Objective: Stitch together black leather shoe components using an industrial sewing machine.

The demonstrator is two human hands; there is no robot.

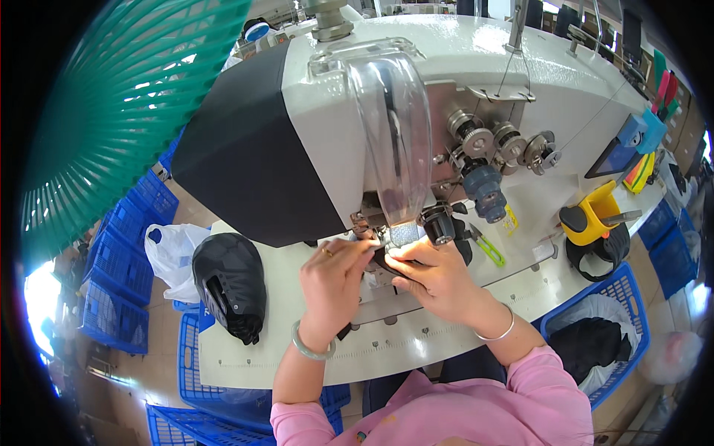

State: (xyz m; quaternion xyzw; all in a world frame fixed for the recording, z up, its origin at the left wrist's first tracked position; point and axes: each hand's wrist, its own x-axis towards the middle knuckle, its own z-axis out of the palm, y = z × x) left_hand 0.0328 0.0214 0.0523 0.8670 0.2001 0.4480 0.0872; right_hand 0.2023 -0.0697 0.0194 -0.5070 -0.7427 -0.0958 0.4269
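Note:
Both hands meet under the needle area of a white industrial sewing machine (327, 141), below its clear plastic guard (390, 126). My left hand (331, 282) has thumb and fingertips pinched together beside the presser foot; what lies in the pinch is too small to make out. Opposite it, my right hand (440, 281) is closed, thumb against fingers, close to the needle. Parts of a dark workpiece (465, 251) show around the right fingers, mostly hidden by the hand. A black shoe upper (229, 286) lies on the table left of my left hand.
Green-handled thread snips (487, 245) lie right of my right hand. Farther right are a yellow holder (599, 214) and a black roll-like thing (599, 253). A green fan (126, 97) stands at upper left. Blue baskets (632, 297) flank the white table (260, 360).

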